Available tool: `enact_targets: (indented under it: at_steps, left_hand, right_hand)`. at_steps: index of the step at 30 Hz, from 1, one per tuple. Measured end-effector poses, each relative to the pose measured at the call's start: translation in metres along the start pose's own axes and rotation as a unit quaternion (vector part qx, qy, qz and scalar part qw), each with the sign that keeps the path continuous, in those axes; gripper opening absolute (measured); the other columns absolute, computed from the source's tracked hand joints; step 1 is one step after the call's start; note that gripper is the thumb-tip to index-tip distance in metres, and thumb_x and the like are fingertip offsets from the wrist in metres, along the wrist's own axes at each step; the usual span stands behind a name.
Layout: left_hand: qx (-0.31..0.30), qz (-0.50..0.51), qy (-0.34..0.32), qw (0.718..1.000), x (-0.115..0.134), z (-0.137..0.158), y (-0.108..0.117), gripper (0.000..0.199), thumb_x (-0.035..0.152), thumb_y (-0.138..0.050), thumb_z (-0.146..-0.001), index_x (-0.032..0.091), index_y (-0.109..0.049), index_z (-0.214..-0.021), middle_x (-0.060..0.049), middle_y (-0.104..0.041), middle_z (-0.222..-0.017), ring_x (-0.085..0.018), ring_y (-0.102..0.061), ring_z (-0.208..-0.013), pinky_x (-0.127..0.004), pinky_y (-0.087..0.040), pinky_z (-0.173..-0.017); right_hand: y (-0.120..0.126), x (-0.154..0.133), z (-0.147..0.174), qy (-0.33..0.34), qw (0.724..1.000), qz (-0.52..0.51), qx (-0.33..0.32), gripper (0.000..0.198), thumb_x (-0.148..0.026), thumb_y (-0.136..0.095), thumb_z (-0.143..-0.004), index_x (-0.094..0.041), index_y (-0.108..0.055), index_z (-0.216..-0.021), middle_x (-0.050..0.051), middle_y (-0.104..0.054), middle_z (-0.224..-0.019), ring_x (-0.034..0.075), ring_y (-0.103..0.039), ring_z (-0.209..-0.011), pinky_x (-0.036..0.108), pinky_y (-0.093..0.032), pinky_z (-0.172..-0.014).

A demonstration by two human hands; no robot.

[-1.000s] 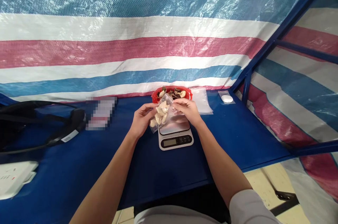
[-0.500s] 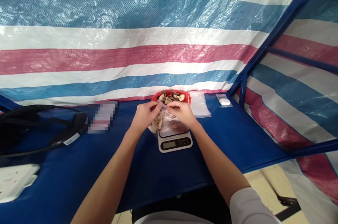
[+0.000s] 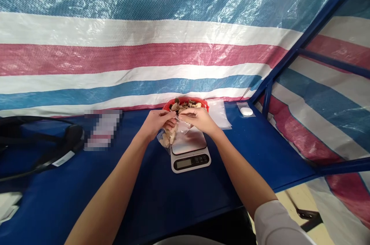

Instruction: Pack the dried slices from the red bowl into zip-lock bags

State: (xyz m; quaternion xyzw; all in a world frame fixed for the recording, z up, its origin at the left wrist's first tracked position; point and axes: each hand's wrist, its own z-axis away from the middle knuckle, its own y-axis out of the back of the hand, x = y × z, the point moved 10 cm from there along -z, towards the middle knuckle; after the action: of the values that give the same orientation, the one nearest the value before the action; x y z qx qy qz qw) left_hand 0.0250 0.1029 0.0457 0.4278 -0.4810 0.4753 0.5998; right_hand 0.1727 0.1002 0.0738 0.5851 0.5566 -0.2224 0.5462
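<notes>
Both my left hand [image 3: 158, 122] and my right hand [image 3: 197, 118] pinch the top edge of a clear plastic bag [image 3: 167, 139], close together. Pale dried slices, like dried mushroom, fill the bag's lower left part. The bag hangs over the left side of a white kitchen scale [image 3: 189, 143], whose dark display [image 3: 184, 163] faces me. Just behind my hands stands a red basket [image 3: 206, 105] holding more brown and cream dried slices [image 3: 185, 104]. My fingertips partly cover its front.
Right of the basket lies a stack of clear plastic bags [image 3: 219, 114], and farther right a small white case [image 3: 246, 111] on a bag. A black headset-like strap [image 3: 72, 137] and a white power strip [image 3: 8, 204] sit left on the blue table [image 3: 162, 198]. Striped sheeting rises behind.
My fingertips have slid slightly along the bag's top edge, and the bag hangs a little farther left, uncovering more of the scale plate. The camera view has shifted slightly.
</notes>
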Motion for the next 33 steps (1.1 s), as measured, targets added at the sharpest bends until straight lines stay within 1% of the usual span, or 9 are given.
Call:
enact_targets:
  at_steps: [4,7,10,14,17,20,24,30,33]
  left_hand:
    - [-0.002,0.033,-0.029,0.999,-0.002,-0.003,-0.003,0.037,0.049,-0.087,-0.067,0.014,-0.074,-0.072,-0.006,-0.071,-0.068,-0.014,-0.061,-0.057,-0.026,-0.051,-0.055]
    - [-0.011,0.03,-0.04,0.999,-0.003,-0.003,-0.005,0.037,0.05,-0.087,-0.068,0.015,-0.076,-0.074,-0.007,-0.072,-0.071,-0.015,-0.062,-0.06,-0.027,-0.051,-0.057]
    - [-0.025,0.014,-0.044,0.999,-0.002,-0.002,-0.006,0.036,0.05,-0.085,-0.07,0.015,-0.076,-0.074,-0.008,-0.073,-0.074,-0.017,-0.063,-0.062,-0.03,-0.053,-0.059]
    - [-0.049,-0.006,-0.046,0.998,-0.001,-0.001,-0.008,0.035,0.049,-0.084,-0.071,0.015,-0.078,-0.077,-0.009,-0.075,-0.077,-0.017,-0.065,-0.064,-0.031,-0.055,-0.061]
    - [-0.05,-0.022,-0.049,0.997,0.0,0.0,-0.008,0.036,0.05,-0.084,-0.072,0.016,-0.077,-0.077,-0.008,-0.075,-0.076,-0.016,-0.065,-0.062,-0.03,-0.055,-0.061]
    - [-0.052,-0.039,-0.057,0.996,0.001,0.001,-0.009,0.036,0.051,-0.083,-0.072,0.016,-0.077,-0.077,-0.007,-0.074,-0.073,-0.014,-0.063,-0.06,-0.029,-0.055,-0.06]
    - [-0.053,-0.048,-0.065,0.995,0.004,0.002,-0.008,0.031,0.047,-0.081,-0.074,0.016,-0.076,-0.076,-0.006,-0.073,-0.071,-0.015,-0.061,-0.057,-0.03,-0.053,-0.059]
    - [-0.024,-0.112,-0.081,0.99,0.018,0.007,0.005,0.022,0.038,-0.076,-0.074,0.017,-0.071,-0.068,-0.004,-0.069,-0.062,-0.015,-0.058,-0.055,-0.028,-0.048,-0.055]
    - [-0.016,-0.151,-0.09,0.984,0.025,0.01,0.006,0.02,0.035,-0.073,-0.074,0.018,-0.067,-0.064,-0.002,-0.066,-0.059,-0.014,-0.055,-0.052,-0.027,-0.045,-0.053]
  right_hand:
    - [-0.004,0.0,-0.01,-0.009,0.997,0.025,-0.074,0.027,-0.042,-0.069,-0.088,-0.016,-0.08,-0.089,0.002,-0.072,-0.076,0.015,-0.063,-0.066,0.027,-0.054,-0.06]
    - [-0.007,0.0,-0.012,-0.033,0.993,0.017,-0.11,0.029,-0.043,-0.07,-0.088,-0.016,-0.079,-0.085,0.0,-0.066,-0.067,0.013,-0.059,-0.061,0.026,-0.053,-0.057]
    - [-0.011,0.004,-0.011,-0.062,0.989,-0.013,-0.13,0.029,-0.044,-0.07,-0.086,-0.016,-0.078,-0.083,0.0,-0.063,-0.066,0.012,-0.058,-0.06,0.025,-0.054,-0.054]
    - [-0.01,0.011,-0.01,-0.093,0.986,-0.033,-0.132,0.026,-0.04,-0.069,-0.085,-0.016,-0.076,-0.078,-0.002,-0.059,-0.065,0.012,-0.057,-0.061,0.023,-0.055,-0.053]
    - [-0.007,0.012,-0.01,-0.095,0.987,-0.037,-0.126,0.024,-0.038,-0.071,-0.084,-0.016,-0.075,-0.077,-0.002,-0.058,-0.064,0.01,-0.056,-0.059,0.02,-0.052,-0.05]
    - [-0.005,0.013,-0.01,-0.109,0.986,-0.057,-0.116,0.023,-0.037,-0.074,-0.081,-0.015,-0.076,-0.079,-0.001,-0.061,-0.065,0.01,-0.058,-0.059,0.018,-0.053,-0.049]
    - [0.002,0.019,-0.008,-0.141,0.982,-0.085,-0.087,0.022,-0.036,-0.075,-0.08,-0.014,-0.076,-0.081,0.001,-0.067,-0.07,0.012,-0.064,-0.062,0.019,-0.056,-0.051]
    - [0.019,0.022,-0.008,-0.121,0.989,-0.058,-0.056,0.019,-0.033,-0.073,-0.08,-0.015,-0.077,-0.082,0.004,-0.071,-0.071,0.014,-0.069,-0.063,0.019,-0.057,-0.05]
    - [0.021,0.016,-0.008,-0.106,0.992,-0.042,-0.054,0.018,-0.032,-0.072,-0.081,-0.016,-0.078,-0.083,0.004,-0.073,-0.072,0.015,-0.071,-0.064,0.021,-0.059,-0.052]
